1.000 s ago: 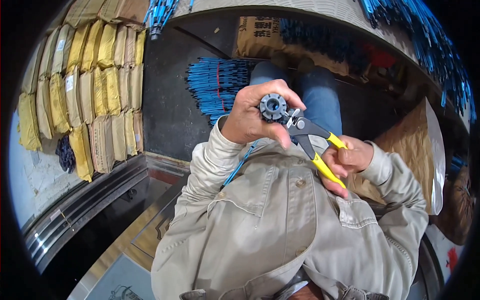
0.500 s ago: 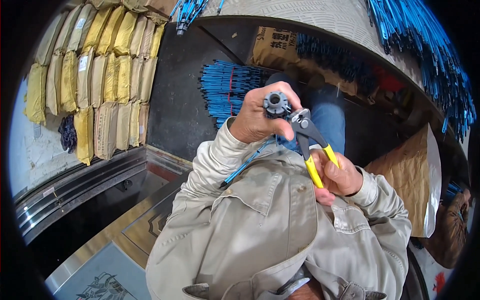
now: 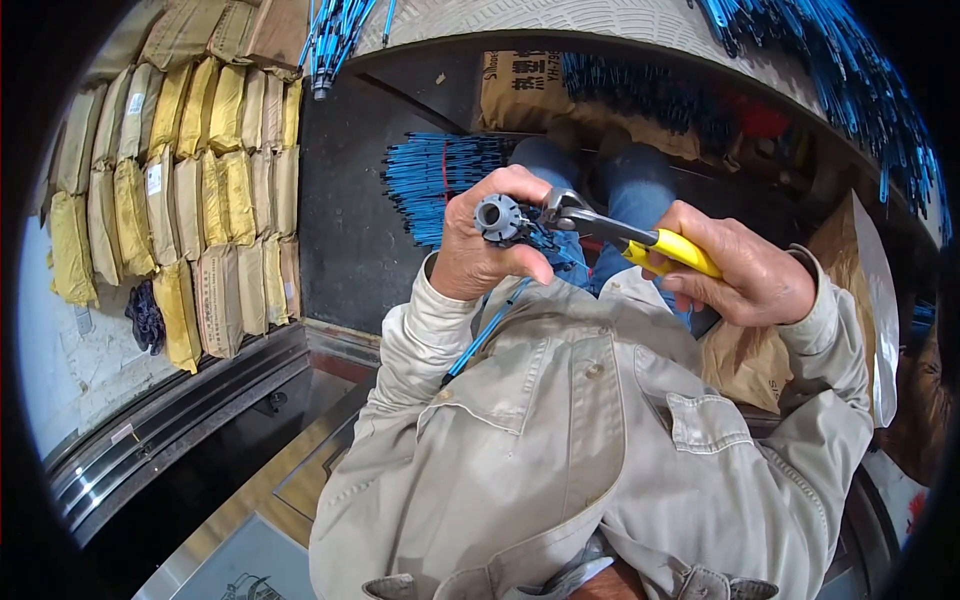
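My left hand is closed round a grey slotted ring hub, its round opening facing up. Thin blue rods hang below the hub, and one long blue rod slants down toward my jacket. The left thumb points right, under the pliers' head. In my right hand is a pair of pliers with yellow grips, held nearly level. The jaws reach the right side of the hub beside my left fingers; whether they grip a part there is too small to tell.
A bundle of blue rods tied with a red band lies beyond my left hand. More blue rods hang over the edge of the pale table. Wrapped yellow-brown packets are stacked at left; a brown paper sack stands at right.
My right hand has moved right and up, and the pliers have swung from slanting down to nearly level. Their grips, spread before, now look close together. The left hand and hub have shifted left.
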Motion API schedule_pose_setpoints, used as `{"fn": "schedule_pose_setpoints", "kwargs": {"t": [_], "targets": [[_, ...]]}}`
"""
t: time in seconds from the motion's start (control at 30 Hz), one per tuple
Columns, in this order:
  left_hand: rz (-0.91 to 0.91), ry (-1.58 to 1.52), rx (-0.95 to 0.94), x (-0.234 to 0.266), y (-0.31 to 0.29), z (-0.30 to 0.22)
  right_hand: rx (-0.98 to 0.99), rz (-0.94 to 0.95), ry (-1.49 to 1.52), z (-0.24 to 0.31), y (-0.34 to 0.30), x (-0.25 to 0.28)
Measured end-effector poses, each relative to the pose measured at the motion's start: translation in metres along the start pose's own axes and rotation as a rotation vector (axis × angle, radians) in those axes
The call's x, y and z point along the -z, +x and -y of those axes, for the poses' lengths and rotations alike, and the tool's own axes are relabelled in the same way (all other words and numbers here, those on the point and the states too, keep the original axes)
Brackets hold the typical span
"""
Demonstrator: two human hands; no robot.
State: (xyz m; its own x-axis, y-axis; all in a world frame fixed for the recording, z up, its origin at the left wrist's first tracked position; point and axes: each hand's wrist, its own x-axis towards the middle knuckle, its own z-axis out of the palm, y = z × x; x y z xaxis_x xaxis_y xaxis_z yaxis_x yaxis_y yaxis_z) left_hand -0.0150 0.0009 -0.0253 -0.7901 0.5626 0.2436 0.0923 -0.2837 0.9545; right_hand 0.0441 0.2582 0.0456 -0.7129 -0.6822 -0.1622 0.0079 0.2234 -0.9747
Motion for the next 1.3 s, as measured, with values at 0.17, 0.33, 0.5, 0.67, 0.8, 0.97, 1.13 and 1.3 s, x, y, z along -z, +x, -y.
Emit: {"fn": "schedule_pose_setpoints", "kwargs": {"t": [0.17,0.33,0.5,0.67,0.8,0.97,1.13,1.3], "targets": [[-0.013,-0.067,-0.028,-0.002,-0.002,0.0,0.048,0.004,-0.172,0.001,0.003,-0.001],[-0.059,-0.069,-0.03,-0.006,-0.002,0.0,0.101,-0.132,-0.327,-0.007,0.006,-0.018],[-0.045,0.01,-0.046,-0.008,0.0,-0.005,0.136,-0.309,-0.43,-0.03,0.011,-0.041],[-0.05,0.049,-0.06,-0.01,0.002,-0.007,0.302,-0.527,-0.556,-0.054,0.024,-0.057],[-0.1,0.0,-0.056,-0.017,0.0,-0.015,0.011,-0.12,0.028,-0.021,0.01,-0.014],[0.068,-0.098,-0.098,-0.018,0.002,-0.014,-0.102,0.082,-0.106,0.028,-0.005,0.026],[0.122,-0.029,-0.126,-0.016,-0.002,-0.015,-0.083,0.144,-0.362,0.048,-0.005,0.036],[0.178,-0.016,-0.125,-0.016,-0.002,-0.017,-0.082,0.177,-0.562,0.058,-0.004,0.038]]}}
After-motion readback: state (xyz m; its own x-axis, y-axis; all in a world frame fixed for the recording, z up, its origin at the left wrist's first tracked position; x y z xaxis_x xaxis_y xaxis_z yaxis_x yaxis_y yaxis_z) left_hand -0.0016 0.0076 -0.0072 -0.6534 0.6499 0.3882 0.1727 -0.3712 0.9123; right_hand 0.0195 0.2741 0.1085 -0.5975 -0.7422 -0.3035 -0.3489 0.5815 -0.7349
